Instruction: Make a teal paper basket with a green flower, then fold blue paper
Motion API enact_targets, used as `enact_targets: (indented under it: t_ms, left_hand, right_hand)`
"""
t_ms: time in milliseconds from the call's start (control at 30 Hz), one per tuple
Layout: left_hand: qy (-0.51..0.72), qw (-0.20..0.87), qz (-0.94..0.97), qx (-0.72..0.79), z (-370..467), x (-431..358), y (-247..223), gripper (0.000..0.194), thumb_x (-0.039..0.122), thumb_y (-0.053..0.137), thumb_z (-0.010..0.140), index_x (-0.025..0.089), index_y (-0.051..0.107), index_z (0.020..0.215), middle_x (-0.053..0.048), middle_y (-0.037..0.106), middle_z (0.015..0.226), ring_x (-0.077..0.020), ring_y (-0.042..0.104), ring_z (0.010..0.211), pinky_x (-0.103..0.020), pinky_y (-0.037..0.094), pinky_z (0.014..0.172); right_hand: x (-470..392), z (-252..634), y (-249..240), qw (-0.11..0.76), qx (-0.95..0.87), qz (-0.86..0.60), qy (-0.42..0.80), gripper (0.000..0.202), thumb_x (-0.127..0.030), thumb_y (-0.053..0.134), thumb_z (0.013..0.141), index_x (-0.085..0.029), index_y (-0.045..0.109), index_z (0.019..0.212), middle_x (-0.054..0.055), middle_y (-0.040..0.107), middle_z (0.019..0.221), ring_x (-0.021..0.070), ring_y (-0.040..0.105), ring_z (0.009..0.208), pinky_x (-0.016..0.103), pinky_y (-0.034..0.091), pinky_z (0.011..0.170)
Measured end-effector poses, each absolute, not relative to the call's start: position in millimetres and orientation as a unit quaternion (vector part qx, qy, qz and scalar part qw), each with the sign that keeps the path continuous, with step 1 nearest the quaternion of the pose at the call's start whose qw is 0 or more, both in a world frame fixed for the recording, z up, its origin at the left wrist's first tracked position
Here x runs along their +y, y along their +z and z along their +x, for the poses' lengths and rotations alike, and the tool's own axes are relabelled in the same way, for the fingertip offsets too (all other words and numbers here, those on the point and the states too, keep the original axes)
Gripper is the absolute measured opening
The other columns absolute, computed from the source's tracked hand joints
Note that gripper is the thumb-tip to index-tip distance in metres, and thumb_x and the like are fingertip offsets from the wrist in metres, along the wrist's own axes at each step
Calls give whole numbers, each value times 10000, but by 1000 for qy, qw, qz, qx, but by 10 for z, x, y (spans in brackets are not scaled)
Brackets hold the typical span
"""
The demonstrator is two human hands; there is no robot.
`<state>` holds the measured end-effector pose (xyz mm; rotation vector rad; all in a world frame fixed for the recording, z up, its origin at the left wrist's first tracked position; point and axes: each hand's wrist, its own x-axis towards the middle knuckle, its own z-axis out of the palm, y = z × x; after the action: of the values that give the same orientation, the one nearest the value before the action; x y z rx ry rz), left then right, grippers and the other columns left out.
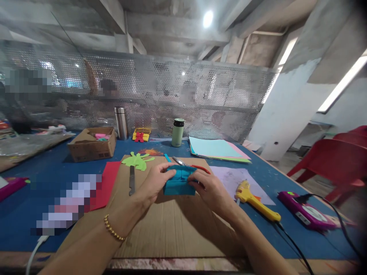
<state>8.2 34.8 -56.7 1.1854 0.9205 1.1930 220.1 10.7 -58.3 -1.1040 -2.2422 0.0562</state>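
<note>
Between my two hands is a small folded piece of blue paper (179, 188), shaped like a shallow box or pouch, just above the cardboard sheet (160, 229). My left hand (157, 179) grips its left side, thumb on top. My right hand (207, 188) has its fingers closed on the right side, the fingertips partly hidden by the paper. Scissors with red handles (200, 168) lie just behind the paper, partly covered. A thin blue paper strip (167, 157) shows beside the blades. Left of my hands rest green paper cut-outs (138, 161) and a dark flat blade (132, 181).
A yellow glue gun (256, 202) lies on lilac paper (229, 177) at right, its cord trailing forward near a purple power strip (306, 212). Red paper (106, 183) is at left. Behind stand a cardboard box (91, 149), a steel flask (122, 124), a green bottle (178, 133) and coloured sheets (215, 147).
</note>
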Motion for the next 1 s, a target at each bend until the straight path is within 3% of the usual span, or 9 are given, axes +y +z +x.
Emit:
enact_targets:
  t_ms: [333,500,700,1000]
  left_hand:
    - [513,587,501,377,53,379,-543,304,249,743,694,131,789,970,-53,749,827,-170,634,736,-285,495,708]
    - [507,545,544,387,48,374,-556,296,247,708,734,149,795,999,-65,765,916,-191,644,795,-302,494,747]
    - [491,492,607,385,82,336,-546,265,227,658,792,173,803,1007,-72,769,996,-216,658,916,-329,495,846]
    - [514,496,573,401,68,357,-548,280,214,662,746,167,801,985,-44,745,882,-184,625,797,-286,479,750]
  right_hand:
    - [42,2174,-514,284,-858,-426,46,145,-210,494,999,-217,638,1019,46,701,909,190,646,814,294,461,708]
    - [-16,2134,-427,234,-853,-441,155,142,-299,562,984,-190,652,1000,10,673,722,166,654,653,274,462,626]
    - [-16,2154,-421,188,-832,-416,314,272,-372,516,1006,-188,662,1144,-41,624,563,135,635,479,234,460,536]
    - [-26,2108,-421,205,-827,-395,344,263,-383,513,1002,-199,622,849,-43,586,502,120,579,432,203,409,457]
